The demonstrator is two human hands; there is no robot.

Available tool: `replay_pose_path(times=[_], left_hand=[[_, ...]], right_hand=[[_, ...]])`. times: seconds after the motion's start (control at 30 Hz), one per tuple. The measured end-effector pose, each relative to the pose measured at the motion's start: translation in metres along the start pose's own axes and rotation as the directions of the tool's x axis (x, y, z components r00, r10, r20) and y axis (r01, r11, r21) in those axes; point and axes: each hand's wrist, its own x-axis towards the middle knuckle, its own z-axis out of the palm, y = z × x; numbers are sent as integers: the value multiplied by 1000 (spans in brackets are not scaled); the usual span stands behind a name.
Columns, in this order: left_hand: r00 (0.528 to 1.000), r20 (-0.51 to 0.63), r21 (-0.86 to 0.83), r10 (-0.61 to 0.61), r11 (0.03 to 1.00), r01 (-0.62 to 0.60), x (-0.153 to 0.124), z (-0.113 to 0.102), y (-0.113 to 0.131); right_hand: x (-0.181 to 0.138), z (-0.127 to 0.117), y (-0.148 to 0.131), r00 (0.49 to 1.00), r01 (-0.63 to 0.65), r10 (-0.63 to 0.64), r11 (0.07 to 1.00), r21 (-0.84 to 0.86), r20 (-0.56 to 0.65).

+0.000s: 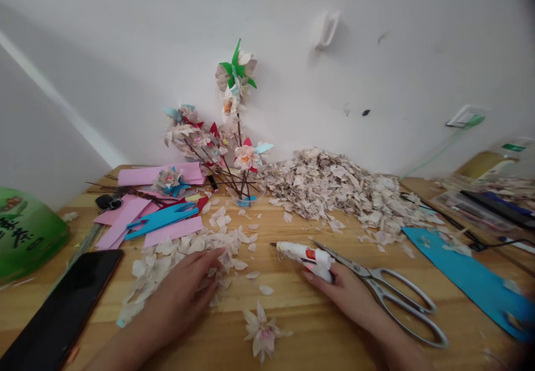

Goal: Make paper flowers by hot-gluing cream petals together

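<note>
In my right hand (334,284) is a white hot glue gun (307,255), its dark nozzle pointing left. The fingers wrap its near end. My left hand (192,282) lies over loose dried petals (167,262), its fingers bent and apart at the right side of the pile. Some fingertips are partly hidden among the petals, and I see nothing clearly held there. Between my hands, near the front edge, rests a pale petal flower (263,332) with a pinkish middle. Grey metal scissors (388,290) lie just beyond my right hand, partly open.
Flowers on twigs (240,126) stand in a small clear dish (246,199). Behind, a large petal heap (330,184) meets the wall. Pink paper strips (173,232), a black phone (67,304) and a green container (29,234) are left; a blue sheet (468,279) lies right.
</note>
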Motion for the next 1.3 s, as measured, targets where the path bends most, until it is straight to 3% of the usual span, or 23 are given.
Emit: replay_pose_path(times=[0.17,0.37,0.53,0.67,0.83,0.97,1.17,1.3], left_hand=[[999,16,33,29,999,-29,1,11,14],[999,-38,73,17,997,-14,6,17,17],[980,-96,-158,-177,974,160,4,13,17],[907,-79,-546,-413,779,307,7,13,20],[800,-24,-874,-600,402,274,14,16,23],[755,54,-935,-654,233,269,16,17,27],[742,175,-963,-647,44,266,14,18,35],[729,223,-962,-647,-25,273,14,17,39]], right_hand=[[1,5,-2,994,-15,14,1000,-10,-107],[1,8,-3,994,-40,40,999,3,-102],[0,7,-4,996,-15,15,1000,6,-91],[0,9,-2,994,-6,8,1000,18,-109],[-1,13,-2,993,14,-15,1000,-17,-113],[-1,14,-1,996,21,-22,1000,-6,-83],[0,12,-1,998,-5,1,998,-60,-65],[0,11,0,989,27,-32,999,-35,-146]])
